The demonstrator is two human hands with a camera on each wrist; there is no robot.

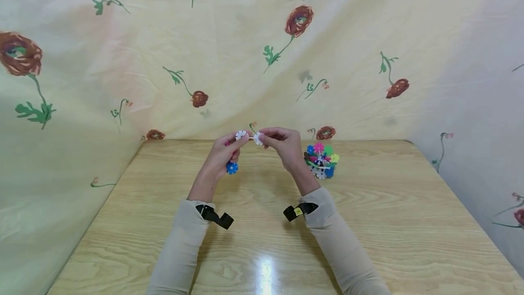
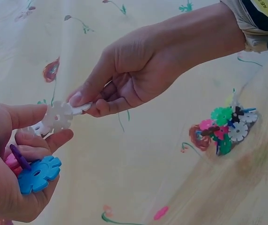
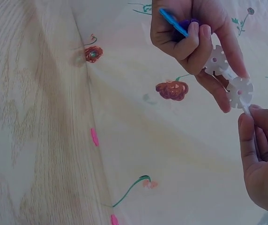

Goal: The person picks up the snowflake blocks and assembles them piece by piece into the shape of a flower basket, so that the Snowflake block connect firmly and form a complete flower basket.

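Observation:
My left hand (image 1: 221,153) pinches white snowflake discs (image 2: 59,117) between thumb and fingers. These notched plastic discs are slotted together in a short chain, two of them showing face-on in the right wrist view. A blue disc (image 2: 39,174), a purple disc (image 2: 19,156) and a pink disc (image 2: 12,162) are tucked against the same hand's curled lower fingers. At the chain's other end, my right hand (image 1: 286,146) pinches a white disc (image 1: 258,138) between thumb and fingertips. That disc is seen almost edge-on in the left wrist view. Both hands are raised above the table's far part.
A multicoloured cluster of snowflake discs (image 1: 321,161) sits on the wooden table (image 1: 254,222), right of my right hand. A pink piece (image 3: 94,137) lies near the table's far edge, with another pink piece (image 3: 114,219) farther along. Behind hangs a flowered curtain (image 1: 245,58).

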